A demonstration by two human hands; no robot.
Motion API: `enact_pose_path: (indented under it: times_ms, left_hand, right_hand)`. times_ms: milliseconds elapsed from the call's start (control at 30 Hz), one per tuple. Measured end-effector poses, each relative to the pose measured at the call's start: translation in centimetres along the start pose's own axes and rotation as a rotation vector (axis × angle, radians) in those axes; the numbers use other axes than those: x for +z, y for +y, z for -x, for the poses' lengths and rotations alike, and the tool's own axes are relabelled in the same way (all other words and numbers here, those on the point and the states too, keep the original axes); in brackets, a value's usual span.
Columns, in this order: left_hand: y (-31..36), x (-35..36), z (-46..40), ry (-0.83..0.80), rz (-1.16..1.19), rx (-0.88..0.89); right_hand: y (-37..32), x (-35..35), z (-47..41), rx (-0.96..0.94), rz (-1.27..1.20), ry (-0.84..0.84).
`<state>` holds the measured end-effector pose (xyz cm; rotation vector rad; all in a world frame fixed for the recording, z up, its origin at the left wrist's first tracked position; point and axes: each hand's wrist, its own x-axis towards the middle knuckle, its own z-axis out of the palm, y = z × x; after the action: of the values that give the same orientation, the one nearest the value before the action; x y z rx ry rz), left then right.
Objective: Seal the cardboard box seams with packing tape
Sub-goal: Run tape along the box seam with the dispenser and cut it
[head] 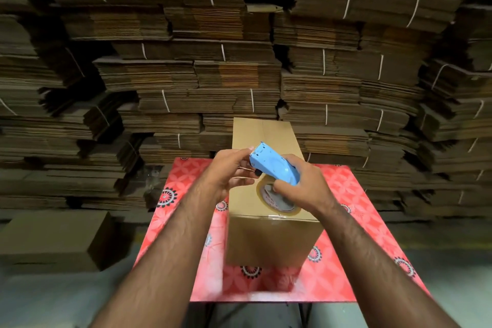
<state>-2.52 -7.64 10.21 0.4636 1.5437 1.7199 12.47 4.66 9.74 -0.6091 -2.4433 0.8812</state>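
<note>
A closed brown cardboard box (pixel 266 237) stands on a red patterned table (pixel 343 221), its long top running away from me with a centre seam visible at the far end. Above the box top my right hand (pixel 303 189) grips a blue tape dispenser (pixel 274 164) that carries a roll of clear packing tape (pixel 279 204). The dispenser's toothed cutter points up and to the left. My left hand (pixel 229 172) pinches at the dispenser's front end, just under the cutter; the tape end there is too small to make out.
Tall stacks of flattened, strapped cardboard (pixel 239 74) fill the whole background behind the table. Another closed brown box (pixel 53 239) sits on the grey floor to the left. The table's near edge is below my forearms.
</note>
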Motion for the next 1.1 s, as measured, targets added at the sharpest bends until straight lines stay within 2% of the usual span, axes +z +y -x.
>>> enact_pose_path:
  times_ms: [400,533,733,933,1100]
  left_hand:
    - [0.7,0.7,-0.4,-0.019,-0.243,0.11]
    - [0.6,1.0,-0.4,0.004,-0.283,0.14]
    - [0.0,1.4,-1.0,0.042,-0.304,0.132]
    - [-0.7,1.6,-1.0,-0.046,-0.347,0.119]
    - [-1.0,3.4,-1.0,0.0,-0.336,0.116]
  right_hand:
    - [0.0,-1.7,1.4,-0.028,0.211,-0.03]
    - [0.4,-2.2,1.5,-0.092,0.363,-0.012]
    - [0.9,-3.1,2.3,-0.166,0.44,0.001]
    - [3.1,-4.4,2.4,-0.209,0.409,-0.077]
    - [4.6,-5.6,1.5,-0.26,0.377,-0.105]
